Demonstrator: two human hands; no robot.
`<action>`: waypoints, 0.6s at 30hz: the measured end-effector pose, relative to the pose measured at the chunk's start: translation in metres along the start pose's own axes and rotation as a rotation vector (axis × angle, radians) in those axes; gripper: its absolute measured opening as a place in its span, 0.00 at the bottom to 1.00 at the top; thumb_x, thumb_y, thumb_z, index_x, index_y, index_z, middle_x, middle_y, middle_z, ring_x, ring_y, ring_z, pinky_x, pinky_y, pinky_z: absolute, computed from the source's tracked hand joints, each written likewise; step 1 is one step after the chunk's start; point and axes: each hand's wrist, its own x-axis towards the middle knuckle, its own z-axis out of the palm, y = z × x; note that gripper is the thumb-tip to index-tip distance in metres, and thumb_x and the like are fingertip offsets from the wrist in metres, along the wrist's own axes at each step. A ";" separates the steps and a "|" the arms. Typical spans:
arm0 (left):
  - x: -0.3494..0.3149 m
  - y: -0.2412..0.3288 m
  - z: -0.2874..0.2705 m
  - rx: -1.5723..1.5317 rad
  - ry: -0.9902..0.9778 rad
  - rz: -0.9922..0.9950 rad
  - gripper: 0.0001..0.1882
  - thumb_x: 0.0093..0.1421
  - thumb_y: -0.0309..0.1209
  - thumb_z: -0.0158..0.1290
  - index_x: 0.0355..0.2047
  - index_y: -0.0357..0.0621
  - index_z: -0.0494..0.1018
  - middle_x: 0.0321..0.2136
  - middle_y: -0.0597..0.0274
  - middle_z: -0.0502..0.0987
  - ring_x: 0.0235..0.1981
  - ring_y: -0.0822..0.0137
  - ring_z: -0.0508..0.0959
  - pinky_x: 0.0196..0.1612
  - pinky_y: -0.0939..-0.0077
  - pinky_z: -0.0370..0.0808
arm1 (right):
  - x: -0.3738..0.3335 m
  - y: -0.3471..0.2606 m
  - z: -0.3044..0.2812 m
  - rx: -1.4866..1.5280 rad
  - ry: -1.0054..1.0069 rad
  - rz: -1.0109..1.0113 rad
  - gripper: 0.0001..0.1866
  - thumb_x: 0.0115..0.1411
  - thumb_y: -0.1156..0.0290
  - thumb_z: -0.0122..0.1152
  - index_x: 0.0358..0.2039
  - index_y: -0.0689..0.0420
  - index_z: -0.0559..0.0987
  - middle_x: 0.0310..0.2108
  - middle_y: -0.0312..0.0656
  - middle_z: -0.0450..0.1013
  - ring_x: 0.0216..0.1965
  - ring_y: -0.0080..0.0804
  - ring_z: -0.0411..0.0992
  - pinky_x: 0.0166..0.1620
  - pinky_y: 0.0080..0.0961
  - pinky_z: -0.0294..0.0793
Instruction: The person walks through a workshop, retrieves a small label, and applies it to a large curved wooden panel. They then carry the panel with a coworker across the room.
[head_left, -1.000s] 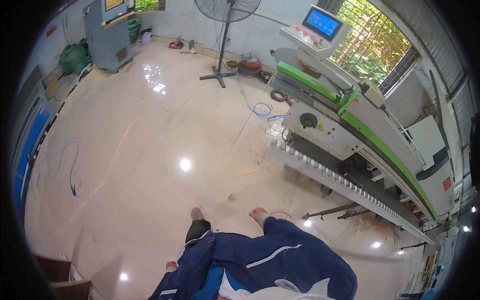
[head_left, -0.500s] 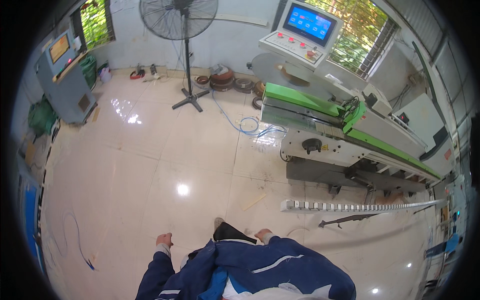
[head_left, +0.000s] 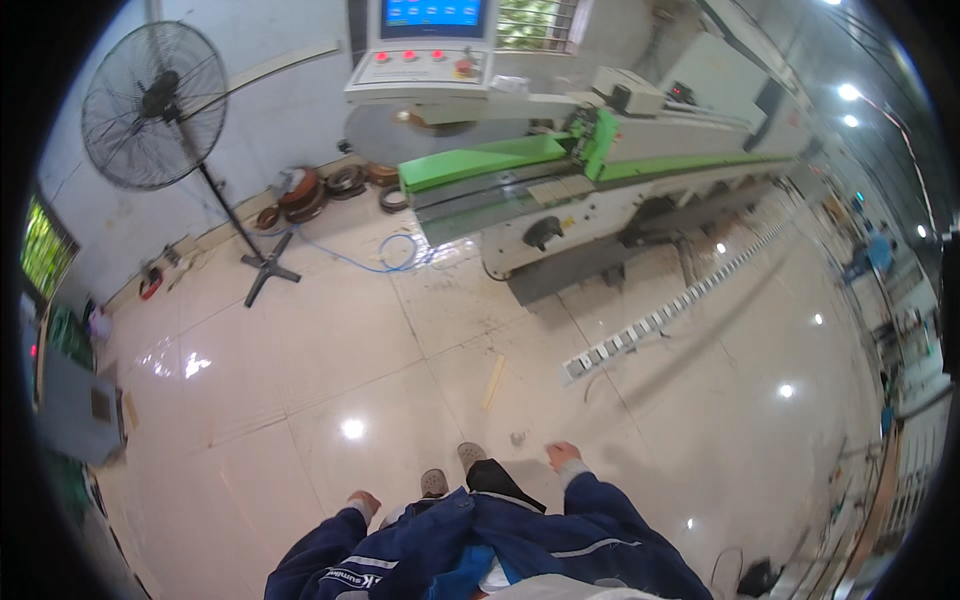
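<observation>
My left hand (head_left: 366,501) hangs over the floor at my left side, loosely open, with nothing seen in it. Out to the right, my right hand (head_left: 564,456) hangs over the tiles with slack, slightly parted fingers and holds nothing I can see. Neither hand touches anything. Between them are my two grey clogs (head_left: 470,456). Nearest to the right hand, a small pale scrap (head_left: 517,438) lies on the floor, and a thin yellowish strip (head_left: 493,382) lies farther ahead.
Ahead stands a long green and white machine (head_left: 535,225) with a control panel (head_left: 420,68). A toothed white rail (head_left: 650,325) stretches away to the right. The stand fan (head_left: 157,100), coiled blue hose (head_left: 398,252) and stacked brown rolls (head_left: 303,195) are ahead left. A grey cabinet (head_left: 75,400) stands far left.
My view has turned right, so the fan and machine sit farther left. Both clogs now show. The right hand has swung forward and outward; the left sits lower in the picture.
</observation>
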 end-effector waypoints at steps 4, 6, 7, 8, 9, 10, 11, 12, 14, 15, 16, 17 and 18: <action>0.027 -0.075 -0.038 0.050 0.076 -0.112 0.12 0.58 0.33 0.52 0.39 0.49 0.82 0.42 0.60 0.82 0.43 0.58 0.82 0.43 0.60 0.79 | -0.094 0.155 0.009 -0.229 0.039 0.325 0.18 0.59 0.58 0.57 0.42 0.57 0.81 0.34 0.48 0.78 0.35 0.41 0.77 0.38 0.35 0.77; 0.044 -0.107 -0.070 0.097 0.168 -0.034 0.12 0.58 0.35 0.52 0.36 0.48 0.83 0.40 0.57 0.82 0.42 0.59 0.82 0.43 0.59 0.78 | -0.170 0.201 0.029 -0.601 -0.167 0.398 0.20 0.60 0.55 0.56 0.45 0.56 0.81 0.42 0.50 0.79 0.46 0.46 0.77 0.47 0.39 0.77; 0.049 -0.112 -0.081 -0.375 0.250 -0.258 0.13 0.57 0.34 0.50 0.34 0.42 0.82 0.38 0.53 0.82 0.42 0.55 0.82 0.43 0.63 0.78 | -0.198 0.209 0.041 -0.335 -0.073 0.629 0.26 0.58 0.50 0.55 0.46 0.60 0.80 0.48 0.50 0.77 0.53 0.47 0.73 0.56 0.37 0.70; 0.053 -0.115 -0.089 -0.603 0.326 -0.362 0.18 0.55 0.38 0.52 0.34 0.35 0.80 0.37 0.45 0.81 0.43 0.52 0.81 0.47 0.64 0.76 | -0.227 0.213 0.055 -0.196 -0.012 0.654 0.26 0.58 0.50 0.56 0.45 0.59 0.81 0.47 0.50 0.77 0.52 0.47 0.73 0.56 0.37 0.71; 0.059 -0.115 -0.099 -0.535 0.379 -0.252 0.23 0.56 0.44 0.52 0.35 0.31 0.79 0.39 0.40 0.80 0.45 0.51 0.80 0.52 0.63 0.74 | -0.251 0.212 0.066 -0.079 0.028 0.671 0.25 0.58 0.50 0.56 0.44 0.59 0.81 0.46 0.50 0.78 0.51 0.47 0.74 0.55 0.37 0.71; 0.065 -0.108 -0.108 -0.319 0.217 -0.312 0.33 0.66 0.52 0.35 0.38 0.33 0.78 0.41 0.46 0.80 0.49 0.56 0.79 0.52 0.66 0.72 | -0.270 0.209 0.075 0.029 0.057 0.655 0.25 0.58 0.50 0.56 0.43 0.59 0.82 0.44 0.50 0.78 0.50 0.47 0.75 0.54 0.37 0.72; 0.071 -0.099 -0.116 -0.287 0.290 -0.314 0.32 0.66 0.51 0.34 0.36 0.34 0.78 0.41 0.47 0.81 0.47 0.58 0.80 0.50 0.66 0.73 | -0.284 0.207 0.082 0.084 0.046 0.661 0.24 0.57 0.50 0.57 0.41 0.58 0.83 0.42 0.51 0.79 0.48 0.47 0.76 0.54 0.37 0.72; 0.077 -0.083 -0.123 -0.226 0.259 -0.326 0.33 0.67 0.51 0.33 0.34 0.35 0.79 0.41 0.48 0.81 0.45 0.60 0.81 0.48 0.67 0.74 | -0.296 0.207 0.090 0.155 0.071 0.716 0.24 0.57 0.49 0.57 0.41 0.57 0.83 0.41 0.50 0.79 0.48 0.46 0.76 0.53 0.37 0.72; 0.094 -0.050 -0.152 -0.463 0.162 -0.338 0.34 0.67 0.53 0.32 0.30 0.37 0.78 0.35 0.50 0.82 0.37 0.62 0.83 0.44 0.68 0.76 | -0.315 0.213 0.108 0.316 0.143 0.786 0.24 0.56 0.48 0.57 0.40 0.57 0.84 0.41 0.50 0.79 0.47 0.46 0.76 0.53 0.37 0.73; 0.096 -0.034 -0.164 -0.262 0.311 -0.107 0.33 0.66 0.53 0.35 0.28 0.35 0.77 0.26 0.52 0.82 0.28 0.61 0.82 0.39 0.67 0.77 | -0.322 0.221 0.113 0.320 0.120 0.771 0.25 0.56 0.47 0.56 0.40 0.57 0.84 0.40 0.49 0.80 0.46 0.45 0.77 0.52 0.37 0.73; 0.102 -0.006 -0.184 -0.597 0.270 -0.262 0.28 0.63 0.49 0.42 0.27 0.34 0.76 0.20 0.53 0.80 0.23 0.59 0.81 0.35 0.64 0.77 | -0.329 0.232 0.115 0.222 0.094 0.636 0.25 0.57 0.47 0.55 0.41 0.55 0.84 0.41 0.48 0.80 0.47 0.45 0.76 0.53 0.37 0.73; 0.105 0.021 -0.199 -0.656 0.348 -0.170 0.26 0.62 0.48 0.43 0.27 0.33 0.76 0.20 0.52 0.80 0.22 0.59 0.81 0.33 0.64 0.77 | -0.331 0.246 0.115 0.130 0.057 0.541 0.25 0.58 0.48 0.54 0.43 0.54 0.83 0.41 0.47 0.80 0.48 0.45 0.76 0.53 0.36 0.72; 0.106 0.048 -0.216 -0.665 0.358 -0.139 0.25 0.61 0.46 0.44 0.26 0.32 0.76 0.19 0.51 0.79 0.22 0.59 0.81 0.31 0.63 0.77 | -0.335 0.260 0.115 0.023 -0.006 0.512 0.25 0.59 0.48 0.54 0.44 0.53 0.83 0.42 0.47 0.79 0.50 0.45 0.75 0.54 0.36 0.72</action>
